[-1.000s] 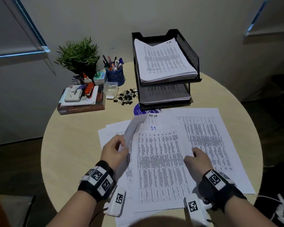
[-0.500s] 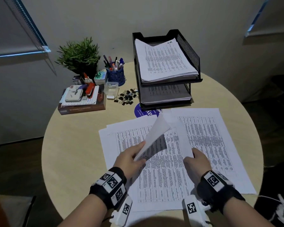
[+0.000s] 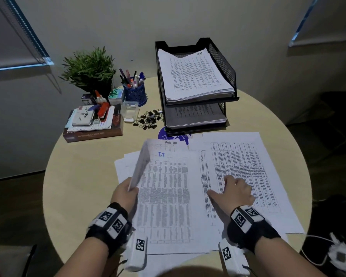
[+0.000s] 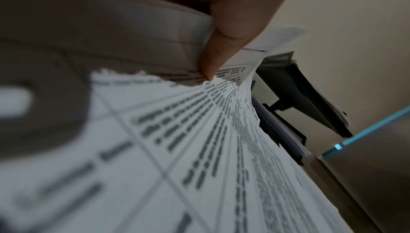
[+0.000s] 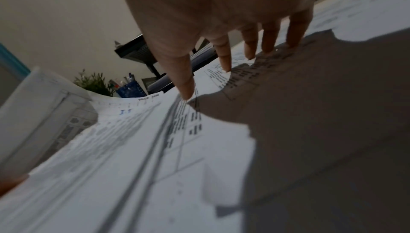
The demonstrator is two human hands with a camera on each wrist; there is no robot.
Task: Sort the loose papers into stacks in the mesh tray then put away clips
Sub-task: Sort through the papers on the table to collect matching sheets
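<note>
Item: loose papers (image 3: 168,196) on desk (image 3: 78,186). My left hand (image 3: 125,193) pinches one lifted sheet (image 3: 140,166) for sorting; my right hand (image 3: 235,191), fingers spread, pins the rest flat.

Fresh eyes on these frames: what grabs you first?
The spread of printed sheets across the near half of the round table, with the left hand pinching up a sheet's edge and the right hand pressing fingertips on the sheets. Behind them stands the black mesh tray, both tiers holding paper, with loose binder clips at its left.
</note>
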